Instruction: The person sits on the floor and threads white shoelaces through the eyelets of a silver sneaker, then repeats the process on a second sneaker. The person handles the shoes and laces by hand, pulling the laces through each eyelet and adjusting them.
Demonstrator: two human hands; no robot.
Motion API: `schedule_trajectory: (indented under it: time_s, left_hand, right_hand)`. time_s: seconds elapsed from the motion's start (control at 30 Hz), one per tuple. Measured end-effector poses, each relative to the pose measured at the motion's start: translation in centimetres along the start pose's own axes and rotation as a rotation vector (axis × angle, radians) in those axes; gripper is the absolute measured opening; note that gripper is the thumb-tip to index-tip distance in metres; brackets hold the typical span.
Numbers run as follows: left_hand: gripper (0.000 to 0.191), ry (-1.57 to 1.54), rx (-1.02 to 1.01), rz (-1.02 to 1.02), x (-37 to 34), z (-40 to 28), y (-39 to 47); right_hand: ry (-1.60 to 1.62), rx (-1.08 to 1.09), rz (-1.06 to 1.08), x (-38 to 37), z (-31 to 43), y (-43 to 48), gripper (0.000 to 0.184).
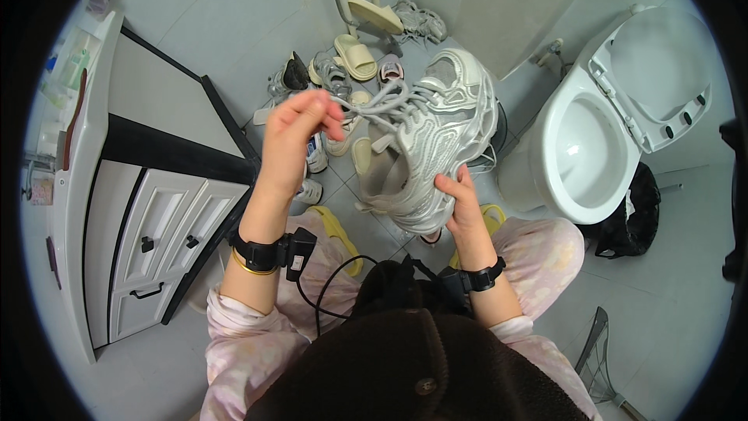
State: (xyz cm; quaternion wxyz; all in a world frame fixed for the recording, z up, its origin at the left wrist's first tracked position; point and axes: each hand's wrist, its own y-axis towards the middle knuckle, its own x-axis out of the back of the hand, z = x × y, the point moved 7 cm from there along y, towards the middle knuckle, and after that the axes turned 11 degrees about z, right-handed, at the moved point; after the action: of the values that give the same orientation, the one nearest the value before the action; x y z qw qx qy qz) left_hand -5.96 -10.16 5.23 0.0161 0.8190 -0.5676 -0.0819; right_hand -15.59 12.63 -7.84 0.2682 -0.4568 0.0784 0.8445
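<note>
A silver-white sneaker (435, 134) is held up in front of me, its toe pointing away and its opening turned to the left. My right hand (464, 196) grips it at the heel end, with the thumb on the sole's edge. Pinched in the fingers of my left hand (304, 123) is the end of a grey shoelace (374, 106), drawn out leftward from the sneaker's tongue. The lace still runs through the eyelets. Behind the sneaker shows part of a dark round basin (501, 128), mostly hidden, with a thin white lace hanging near its rim.
Several shoes stand on the tiled floor ahead, including a cream slide (356, 57) and a grey sneaker (421, 20) by the wall. A white toilet (590, 158) and a black-lined bin (634, 216) are on the right. To the left is a white cabinet (158, 228).
</note>
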Motion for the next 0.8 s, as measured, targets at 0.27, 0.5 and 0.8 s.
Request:
schedule_trajectory:
  time_s: [0.27,0.5,0.8]
  left_hand:
    - [0.018,-0.682,-0.523,-0.366,12.0,-3.0,-1.3]
    - [0.050,0.161,-0.105,-0.228,4.9,-0.4,0.7]
    - [0.036,0.753,-0.142,0.308,-5.3,1.0,1.0]
  right_hand:
    - [-0.033,0.120,-0.111,1.8,0.1,0.9,0.081]
    - [-0.088,0.079,-0.130,2.0,-1.0,0.3,0.075]
    - [-0.035,0.054,-0.062,0.7,0.0,0.0,0.082]
